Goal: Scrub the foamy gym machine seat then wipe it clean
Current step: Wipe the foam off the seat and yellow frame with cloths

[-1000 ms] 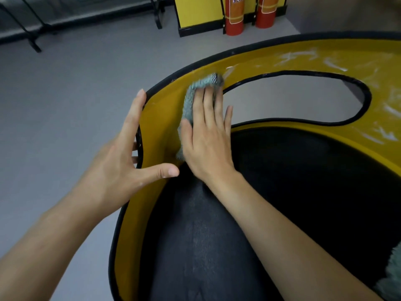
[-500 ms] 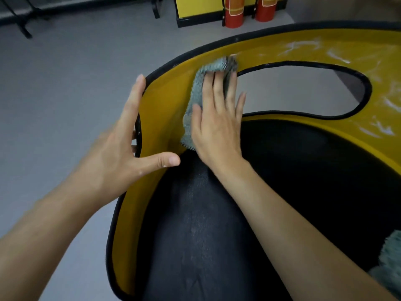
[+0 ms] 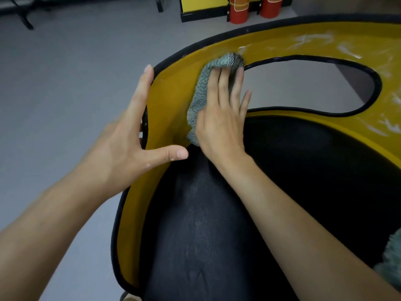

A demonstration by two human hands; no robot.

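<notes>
A person's right hand (image 3: 221, 118) flat, fingers straight, pressing a grey cloth (image 3: 200, 94) onto the yellow rim (image 3: 169, 94) of the seat (image 3: 195, 224), cloth under the palm and poking past the fingertips beside the cut-out (image 3: 303, 83), left hand (image 3: 128, 144) spread flat against the rim's outer edge, foam streaks (image 3: 314, 40) on the far rim

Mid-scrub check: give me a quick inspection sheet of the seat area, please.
Surface: yellow seat panel, foam streaks on its far right part.
Job's things: grey cloth flat on the panel beside the cutout.
Clutter: fuzzy grey thing at lower right edge, mostly cut off.
Hands: right hand presses the cloth, fingers flat; left hand braces the rim, fingers straight.
Cables: nothing seen.
Surroundings: grey floor, two red fire extinguishers beyond the seat.
</notes>
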